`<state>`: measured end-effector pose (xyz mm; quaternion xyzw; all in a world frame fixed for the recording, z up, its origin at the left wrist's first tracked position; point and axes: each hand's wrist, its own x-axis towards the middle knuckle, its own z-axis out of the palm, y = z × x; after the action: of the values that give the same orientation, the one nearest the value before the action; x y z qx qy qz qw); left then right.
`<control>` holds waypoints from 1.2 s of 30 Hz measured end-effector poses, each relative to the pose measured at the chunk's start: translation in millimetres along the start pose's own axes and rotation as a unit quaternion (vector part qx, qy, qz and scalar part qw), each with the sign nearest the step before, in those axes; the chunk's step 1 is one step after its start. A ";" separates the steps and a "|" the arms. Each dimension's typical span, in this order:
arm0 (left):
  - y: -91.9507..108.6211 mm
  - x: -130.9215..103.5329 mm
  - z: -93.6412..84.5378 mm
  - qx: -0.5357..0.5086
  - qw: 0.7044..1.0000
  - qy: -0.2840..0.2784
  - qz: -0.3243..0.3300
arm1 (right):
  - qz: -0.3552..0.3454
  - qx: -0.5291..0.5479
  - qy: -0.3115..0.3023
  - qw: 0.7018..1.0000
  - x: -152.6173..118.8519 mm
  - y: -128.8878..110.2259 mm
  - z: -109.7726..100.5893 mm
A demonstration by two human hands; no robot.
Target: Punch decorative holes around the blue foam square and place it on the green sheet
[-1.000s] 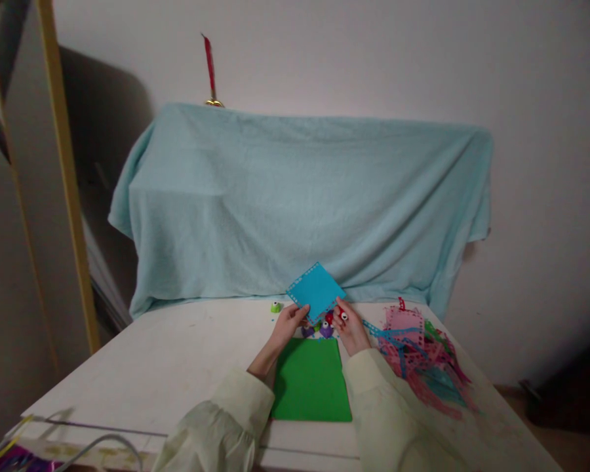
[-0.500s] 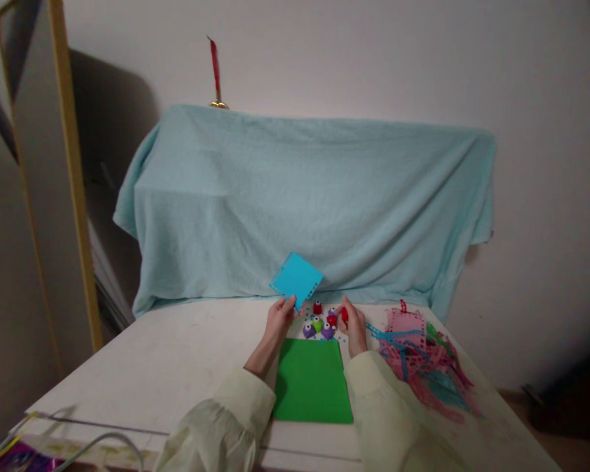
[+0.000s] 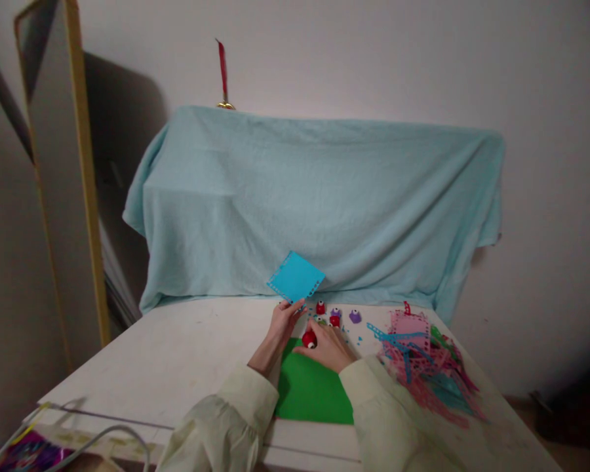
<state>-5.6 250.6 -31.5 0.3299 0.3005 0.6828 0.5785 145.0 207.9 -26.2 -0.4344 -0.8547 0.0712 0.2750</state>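
My left hand [image 3: 286, 321] is closed on the lower corner of a light blue square of paper [image 3: 295, 278], which has punched holes along its edges and is held up in front of the towel. Between the thumb and fingers of my right hand [image 3: 328, 344] is a small red figure [image 3: 309, 339] with a white eye-like spot, above the far part of a green sheet [image 3: 314, 390]. Just beyond this hand lie more such figures: a red one [image 3: 320, 307], another red one [image 3: 334, 320] and a purple one [image 3: 354, 316]. A green one is mostly hidden.
Tiny blue paper bits [image 3: 359, 339] are scattered near the figures. On the right lies a heap of punched pink, blue and green paper strips [image 3: 430, 377]. A pale blue towel [image 3: 319, 210] hangs behind the white table [image 3: 191, 367]. A cable [image 3: 113, 429] curves at the front left.
My right hand has moved left and nearer with the red figure, over the green sheet, covering some figures. A purple figure shows at the right. My left hand still holds the blue paper.
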 end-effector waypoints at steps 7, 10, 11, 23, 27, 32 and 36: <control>1.0 -1.3 2.9 0.020 1.000 0.013 -0.001 | -0.019 -0.077 0.095 0.992 0.7 0.2 -16.5; 2.0 -2.5 4.1 0.066 0.997 0.026 0.016 | -0.006 -0.096 0.156 0.983 4.7 10.8 -19.7; 2.5 -2.9 4.0 0.093 0.995 0.033 0.023 | -0.005 -0.101 0.154 0.983 5.6 15.3 -19.1; -2.9 -0.2 -3.3 0.251 0.963 0.035 0.090 | -0.015 -0.102 0.075 0.992 3.8 34.5 -5.3; -0.7 0.7 -4.2 0.224 0.970 0.039 0.089 | 0.009 -0.032 0.146 0.989 6.7 30.9 -8.9; -1.0 0.6 -2.9 0.155 0.987 -0.009 0.051 | 0.074 0.189 0.288 0.936 12.0 35.1 -10.7; -4.4 1.3 -0.6 0.094 0.994 -0.002 0.047 | 0.136 0.436 0.286 0.843 17.3 43.1 -7.8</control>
<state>-3.6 252.5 -35.2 0.3979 0.3463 0.6775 0.5126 171.3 246.9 -28.1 -0.3824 -0.5517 0.3458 0.6556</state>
